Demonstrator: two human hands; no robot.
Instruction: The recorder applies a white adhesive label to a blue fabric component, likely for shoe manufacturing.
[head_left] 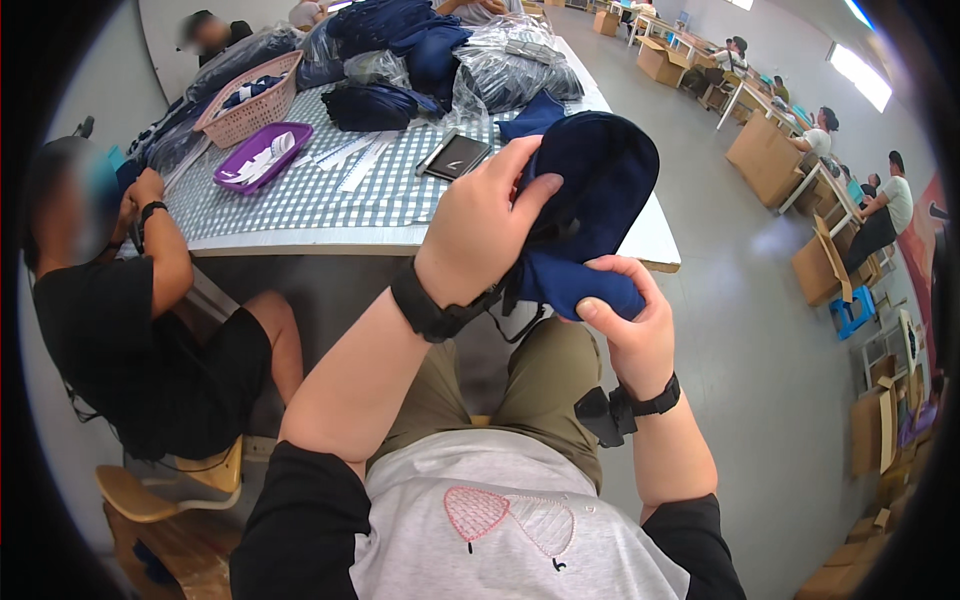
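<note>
The navy cap [590, 190] is soft matt cloth; bagged stock [510, 75] lies in glossy clear plastic.

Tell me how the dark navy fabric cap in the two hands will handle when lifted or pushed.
Probably floppy: the dark navy fabric cap folds and bunches between the left hand and the right hand. Likely light, since fingertips alone pinch its lower edge. Unlikely to slip or roll; the soft cloth creases and sags rather than keeping a firm shape.

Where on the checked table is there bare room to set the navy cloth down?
Free: the near strip of the table, between purple tray and dark tablet. Crowded: the far end, with pink basket, bagged bundles and navy piles.
</note>
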